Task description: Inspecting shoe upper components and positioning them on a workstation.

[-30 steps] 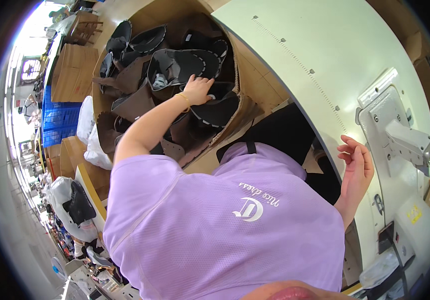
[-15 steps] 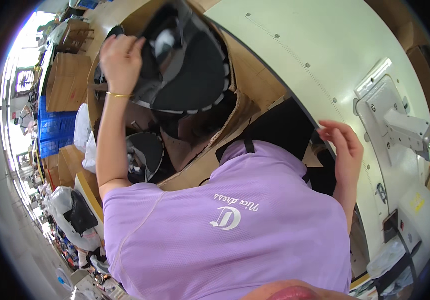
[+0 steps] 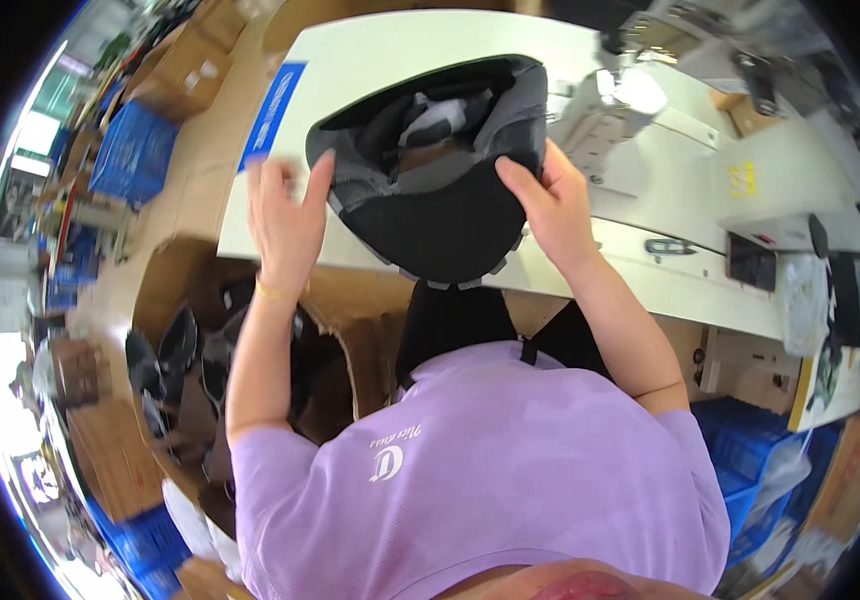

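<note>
A black and grey cap point(image 3: 440, 230) is held up over the white sewing table point(image 3: 640, 275), its brim toward me and its hollow inside facing up. Pale tabs line the brim's edge, and some whitish material point(image 3: 435, 120) shows inside the crown. My right hand point(image 3: 555, 210) pinches the cap's right side, thumb on top. My left hand point(image 3: 288, 220) is at its left side, with fingers apart and slightly blurred. The left thumb is close to the cap's edge; whether it touches, I cannot tell.
A sewing machine point(image 3: 600, 125) stands behind the cap to the right. An open cardboard box point(image 3: 350, 345) with several dark caps sits below my left arm. On the table's right are a phone point(image 3: 752, 262) and a plastic bag point(image 3: 803, 300). Blue crates point(image 3: 135, 150) stand at far left.
The cap has come up from the cardboard box to over the table. My right hand has left the table's edge and gripped the cap; my left hand's fingers have spread. The view has turned.
</note>
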The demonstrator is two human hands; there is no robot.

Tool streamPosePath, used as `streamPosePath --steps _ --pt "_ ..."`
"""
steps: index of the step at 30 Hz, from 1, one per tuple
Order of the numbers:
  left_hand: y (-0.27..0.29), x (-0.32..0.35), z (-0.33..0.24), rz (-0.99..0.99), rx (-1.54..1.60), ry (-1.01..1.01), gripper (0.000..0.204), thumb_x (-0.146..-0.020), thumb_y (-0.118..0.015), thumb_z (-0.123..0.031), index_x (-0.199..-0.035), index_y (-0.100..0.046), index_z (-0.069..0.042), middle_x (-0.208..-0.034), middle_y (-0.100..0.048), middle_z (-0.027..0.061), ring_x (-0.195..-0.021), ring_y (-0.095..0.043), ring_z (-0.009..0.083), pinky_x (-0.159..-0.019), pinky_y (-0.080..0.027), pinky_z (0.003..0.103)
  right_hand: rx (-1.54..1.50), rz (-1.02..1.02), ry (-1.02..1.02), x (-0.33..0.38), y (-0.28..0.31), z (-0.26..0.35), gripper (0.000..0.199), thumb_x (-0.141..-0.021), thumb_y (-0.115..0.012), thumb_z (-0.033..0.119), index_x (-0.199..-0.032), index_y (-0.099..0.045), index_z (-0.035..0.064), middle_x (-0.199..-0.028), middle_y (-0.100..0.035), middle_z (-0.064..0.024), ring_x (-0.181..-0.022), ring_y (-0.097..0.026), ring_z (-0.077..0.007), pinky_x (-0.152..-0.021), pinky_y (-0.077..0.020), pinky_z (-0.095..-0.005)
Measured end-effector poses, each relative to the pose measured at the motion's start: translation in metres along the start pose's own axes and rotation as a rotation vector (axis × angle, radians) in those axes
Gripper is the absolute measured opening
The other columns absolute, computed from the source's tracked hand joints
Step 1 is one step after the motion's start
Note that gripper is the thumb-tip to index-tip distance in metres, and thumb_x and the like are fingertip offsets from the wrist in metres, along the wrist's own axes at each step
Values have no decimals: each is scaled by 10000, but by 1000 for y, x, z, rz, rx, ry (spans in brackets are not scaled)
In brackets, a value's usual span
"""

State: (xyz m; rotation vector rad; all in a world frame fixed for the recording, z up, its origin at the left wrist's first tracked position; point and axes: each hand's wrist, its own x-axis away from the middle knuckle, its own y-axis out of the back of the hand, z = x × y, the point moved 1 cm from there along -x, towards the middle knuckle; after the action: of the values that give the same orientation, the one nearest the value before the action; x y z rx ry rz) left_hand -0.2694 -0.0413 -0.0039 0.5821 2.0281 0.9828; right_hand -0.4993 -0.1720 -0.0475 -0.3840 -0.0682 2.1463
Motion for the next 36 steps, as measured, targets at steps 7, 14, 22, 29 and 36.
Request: streamPosePath --steps 7,14,22,29,36 --pt "-55 50 -49 736 1649 408 225 -858 -566 -53 -1061 -602 38 -1023 -651 131 -949 -630 220 -772 -525 331 -52 -57 1 4 22 21 185 -924 -578 164 -1018 -555 6 -821 -561 33 -738 -465 -17 -643 -392 -192" --pt "-41 26 -104 622 1670 267 267 -802 -555 66 -1064 -604 43 -1015 -654 139 -926 -642 231 -832 -520 326 -255 -105 -107 30 27 55 218 -966 -488 165 -1085 -504 -16 -813 -593 -22 -694 -545 -52 -587 -462 -220" --pt "-30 -8 -139 633 1673 297 228 -809 -546 56 -1029 -605 64 -986 -659 152 -881 -657 222 -805 -535 311 -402 -146 -93 5 41 47 253 -964 -484 167 -1135 -518 -17 -931 -621 -39 -785 -579 -63 -658 -479 -210" --pt "-31 -14 -145 639 1638 266 246 -800 -541 60 -1039 -596 66 -985 -656 150 -885 -656 224 -808 -536 312 -411 -162 -83 4 45 50 172 -958 -476 152 -997 -500 -13 -841 -623 -74 -675 -609 -110 -565 -518 -256" --pt "-31 -16 -150 588 1634 293 282 -788 -542 64 -1067 -585 61 -1003 -651 145 -909 -649 228 -818 -534 317 -360 -154 -91 3 43 48 200 -962 -489 183 -1035 -533 1 -855 -624 -37 -682 -570 -60 -577 -460 -206"
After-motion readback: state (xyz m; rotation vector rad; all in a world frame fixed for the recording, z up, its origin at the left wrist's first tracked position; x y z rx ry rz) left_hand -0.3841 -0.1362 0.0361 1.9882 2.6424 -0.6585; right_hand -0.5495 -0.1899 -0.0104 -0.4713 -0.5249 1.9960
